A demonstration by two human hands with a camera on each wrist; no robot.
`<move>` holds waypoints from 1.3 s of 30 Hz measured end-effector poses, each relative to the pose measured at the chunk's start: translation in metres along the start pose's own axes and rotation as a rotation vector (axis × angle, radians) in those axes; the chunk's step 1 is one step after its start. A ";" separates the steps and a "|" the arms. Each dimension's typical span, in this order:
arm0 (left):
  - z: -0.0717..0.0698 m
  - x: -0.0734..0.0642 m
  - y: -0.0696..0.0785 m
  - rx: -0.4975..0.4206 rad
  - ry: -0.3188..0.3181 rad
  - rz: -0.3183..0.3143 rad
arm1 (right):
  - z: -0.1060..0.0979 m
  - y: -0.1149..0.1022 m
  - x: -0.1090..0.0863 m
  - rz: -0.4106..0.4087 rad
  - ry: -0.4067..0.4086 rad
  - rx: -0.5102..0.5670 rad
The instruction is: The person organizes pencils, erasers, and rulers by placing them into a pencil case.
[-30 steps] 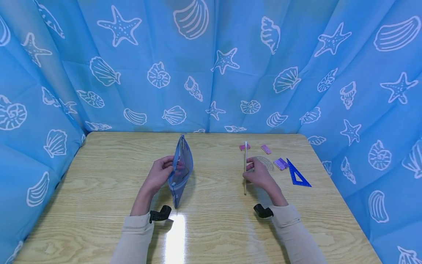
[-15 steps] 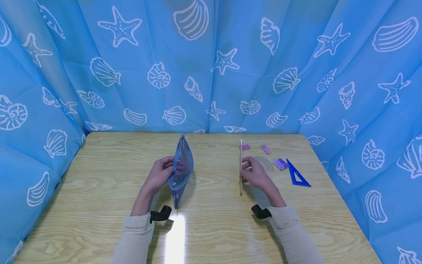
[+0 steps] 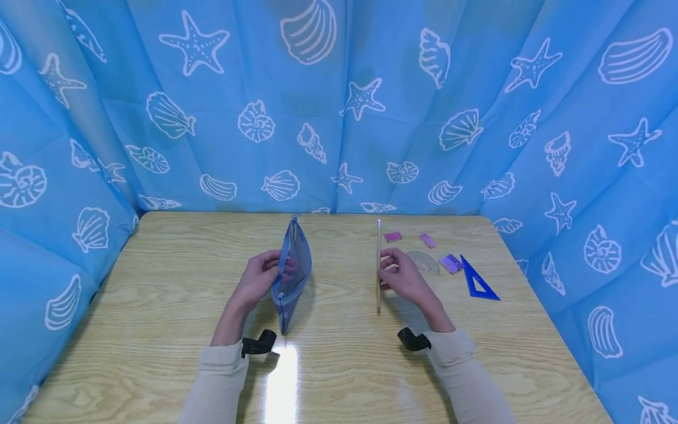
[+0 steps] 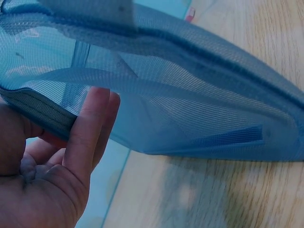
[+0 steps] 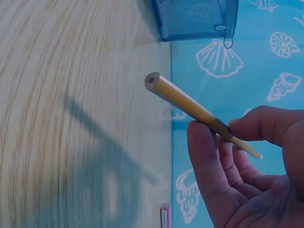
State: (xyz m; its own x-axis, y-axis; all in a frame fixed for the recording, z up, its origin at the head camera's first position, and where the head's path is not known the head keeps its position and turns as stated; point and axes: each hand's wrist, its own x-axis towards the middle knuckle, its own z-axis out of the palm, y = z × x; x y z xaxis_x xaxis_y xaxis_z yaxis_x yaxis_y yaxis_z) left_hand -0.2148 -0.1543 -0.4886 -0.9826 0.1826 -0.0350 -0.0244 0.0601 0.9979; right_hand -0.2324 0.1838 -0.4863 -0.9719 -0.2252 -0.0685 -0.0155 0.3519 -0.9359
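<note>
My left hand point(image 3: 258, 278) grips the near rim of a blue mesh zipper pouch point(image 3: 300, 259), which stands on its side with its mouth spread apart. In the left wrist view the fingers wrap over the pouch's edge point(image 4: 45, 111), and the mesh inside holds nothing that I can make out. Between thumb and fingers my right hand point(image 3: 409, 281) pinches a yellow unsharpened pencil point(image 3: 378, 301), held above the table to the right of the pouch. Its flat end shows clearly in the right wrist view, where the pencil point(image 5: 183, 103) casts a shadow on the wood.
Right of the right hand lie a clear protractor point(image 3: 425, 262), a blue set square point(image 3: 479, 282), a purple block-like item point(image 3: 451, 263) and two small pink blocks, one left point(image 3: 393, 237) and one right point(image 3: 427, 240). A blue shell-print curtain point(image 3: 339, 147) surrounds the wooden table point(image 3: 339, 365).
My right hand has moved left with the pencil, toward the pouch, so the left pink block is uncovered. The left hand and pouch have stayed nearly still.
</note>
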 end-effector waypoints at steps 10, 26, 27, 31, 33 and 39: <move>0.000 0.000 0.000 -0.001 -0.007 0.003 | 0.010 -0.007 -0.003 -0.005 -0.049 0.070; 0.000 0.000 -0.002 -0.007 0.001 0.007 | 0.028 -0.019 0.003 -0.041 -0.076 0.103; 0.000 0.000 -0.002 -0.009 0.001 0.006 | 0.030 -0.020 0.003 -0.043 -0.077 0.105; 0.000 0.000 -0.002 -0.005 0.005 0.005 | 0.034 -0.026 0.007 -0.058 -0.079 0.113; 0.000 0.000 -0.002 -0.008 0.004 0.004 | 0.036 -0.030 0.008 -0.066 -0.081 0.112; 0.000 -0.001 -0.001 -0.007 0.010 0.006 | 0.041 -0.041 0.014 -0.074 -0.090 0.116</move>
State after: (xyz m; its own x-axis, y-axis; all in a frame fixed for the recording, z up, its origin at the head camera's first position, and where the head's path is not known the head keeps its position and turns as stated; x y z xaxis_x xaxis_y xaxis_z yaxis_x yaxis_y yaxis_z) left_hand -0.2133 -0.1543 -0.4899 -0.9844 0.1736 -0.0281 -0.0193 0.0522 0.9984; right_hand -0.2355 0.1289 -0.4631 -0.9441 -0.3289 -0.0239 -0.0539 0.2254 -0.9728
